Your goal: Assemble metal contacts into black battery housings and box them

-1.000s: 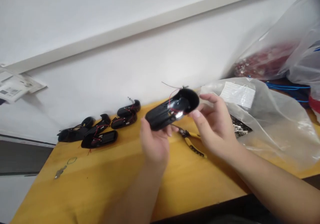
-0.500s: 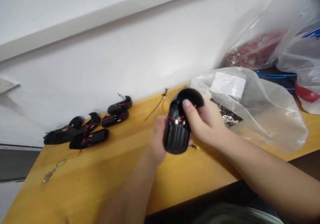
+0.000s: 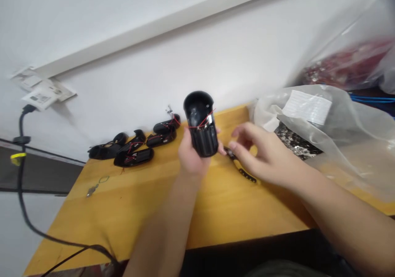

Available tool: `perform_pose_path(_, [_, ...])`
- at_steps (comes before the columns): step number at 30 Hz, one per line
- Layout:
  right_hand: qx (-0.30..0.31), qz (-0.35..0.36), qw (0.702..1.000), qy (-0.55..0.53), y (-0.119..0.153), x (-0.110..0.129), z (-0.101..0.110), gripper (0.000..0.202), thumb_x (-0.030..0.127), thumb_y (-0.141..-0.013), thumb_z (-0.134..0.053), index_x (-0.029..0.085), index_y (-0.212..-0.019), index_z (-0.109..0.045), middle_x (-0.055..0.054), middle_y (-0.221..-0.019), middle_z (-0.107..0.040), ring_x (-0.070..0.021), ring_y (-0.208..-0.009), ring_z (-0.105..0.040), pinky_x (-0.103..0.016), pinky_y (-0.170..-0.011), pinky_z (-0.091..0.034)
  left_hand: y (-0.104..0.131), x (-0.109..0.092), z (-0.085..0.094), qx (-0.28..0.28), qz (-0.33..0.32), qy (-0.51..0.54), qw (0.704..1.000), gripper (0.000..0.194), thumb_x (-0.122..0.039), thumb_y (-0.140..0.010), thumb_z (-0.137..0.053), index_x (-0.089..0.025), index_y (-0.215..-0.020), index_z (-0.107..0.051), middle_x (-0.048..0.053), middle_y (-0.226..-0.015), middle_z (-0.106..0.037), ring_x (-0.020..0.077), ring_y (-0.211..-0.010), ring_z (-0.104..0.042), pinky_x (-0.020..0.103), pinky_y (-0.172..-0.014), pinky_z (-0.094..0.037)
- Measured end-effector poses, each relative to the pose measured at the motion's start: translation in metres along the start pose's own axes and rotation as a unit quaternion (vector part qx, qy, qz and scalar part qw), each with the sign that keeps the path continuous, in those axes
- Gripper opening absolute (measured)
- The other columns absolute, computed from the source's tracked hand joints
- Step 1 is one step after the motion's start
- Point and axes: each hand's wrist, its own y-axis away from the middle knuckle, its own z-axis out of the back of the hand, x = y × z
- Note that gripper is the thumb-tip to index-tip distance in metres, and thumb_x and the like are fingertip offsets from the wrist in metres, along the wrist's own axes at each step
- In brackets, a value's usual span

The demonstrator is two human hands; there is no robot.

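My left hand (image 3: 193, 157) is closed round a black plastic housing (image 3: 202, 139), held up above the table. The housing has a rounded hollow top, a ribbed lower part, shiny metal pieces and thin red wires across its middle. My right hand (image 3: 262, 151) is apart from it on the right, fingers bent, with a gap between thumb and forefinger and nothing seen in it. Just by its thumb, a narrow dark strip with light dots (image 3: 247, 175) lies on the table; whether the thumb touches it I cannot tell.
Several similar black housings with red wires (image 3: 134, 157) lie at the back left of the wooden table (image 3: 148, 211). Keys (image 3: 91, 190) lie nearer. A clear plastic bag of small metal parts (image 3: 298, 141) stands right. A black cable (image 3: 21, 190) hangs from a wall plug.
My right hand has let go of the housing and drawn off to the right. My left hand still holds the housing, now more upright. The view has swung left, showing the plug and cable.
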Motion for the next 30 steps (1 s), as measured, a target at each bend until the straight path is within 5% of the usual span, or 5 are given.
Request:
perform_pose_path(3, [0.130,-0.019,0.990,0.048,0.002,0.006,-0.003,0.017,0.033,-0.101,-0.056,0.018,-0.097,-0.064,-0.006,-0.082,-0.071,-0.0199,-0.067,-0.066,-0.031,-0.061,-0.045,-0.003,-0.003,0.006,-0.019,-0.069,-0.005,0.997,0.071,-0.045,-0.112,-0.010,-0.013,-0.101,-0.072,0.012,-0.097,-0.076,0.0194,-0.068,-0.072,0.029,-0.051,-0.053])
perform_pose_path(11, [0.182,-0.039,0.946,0.266,0.001,0.000,-0.010,0.025,0.037,-0.103,-0.061,0.013,-0.105,-0.068,-0.016,-0.100,-0.070,-0.0296,-0.086,-0.068,-0.039,-0.079,-0.051,-0.002,-0.001,0.010,-0.022,-0.120,-0.028,0.992,0.063,-0.045,-0.112,-0.020,-0.015,-0.103,-0.074,0.015,-0.111,-0.076,0.0206,-0.087,-0.072,0.026,-0.051,-0.052])
perform_pose_path(20, [0.238,-0.113,0.883,0.388,0.008,0.007,-0.018,0.035,0.032,-0.097,-0.071,0.003,-0.116,-0.067,-0.023,-0.110,-0.068,-0.0385,-0.109,-0.070,-0.045,-0.094,-0.055,-0.014,-0.008,0.023,-0.168,-0.135,-0.050,0.975,0.055,-0.052,-0.108,-0.026,-0.016,-0.101,-0.067,0.009,-0.082,-0.072,0.0169,-0.054,-0.062,0.028,-0.048,-0.046])
perform_pose_path(25, [0.292,-0.134,0.871,0.372,0.006,0.004,-0.012,0.025,0.029,-0.100,-0.061,0.010,-0.093,-0.075,-0.020,-0.105,-0.069,-0.0339,-0.092,-0.073,-0.045,-0.088,-0.055,-0.013,-0.004,0.022,-0.175,-0.125,-0.062,0.975,0.056,-0.052,-0.108,-0.026,-0.014,-0.100,-0.067,0.009,-0.083,-0.073,0.0165,-0.053,-0.062,0.029,-0.049,-0.047])
perform_pose_path(30, [0.322,-0.153,0.922,0.149,0.004,-0.007,-0.002,0.013,0.025,-0.092,-0.062,0.016,-0.088,-0.071,-0.010,-0.089,-0.072,-0.0253,-0.075,-0.069,-0.036,-0.069,-0.053,-0.014,-0.017,0.025,-0.192,-0.124,-0.059,0.972,0.057,-0.053,-0.108,-0.027,-0.014,-0.098,-0.067,0.009,-0.080,-0.073,0.0164,-0.048,-0.061,0.029,-0.046,-0.046])
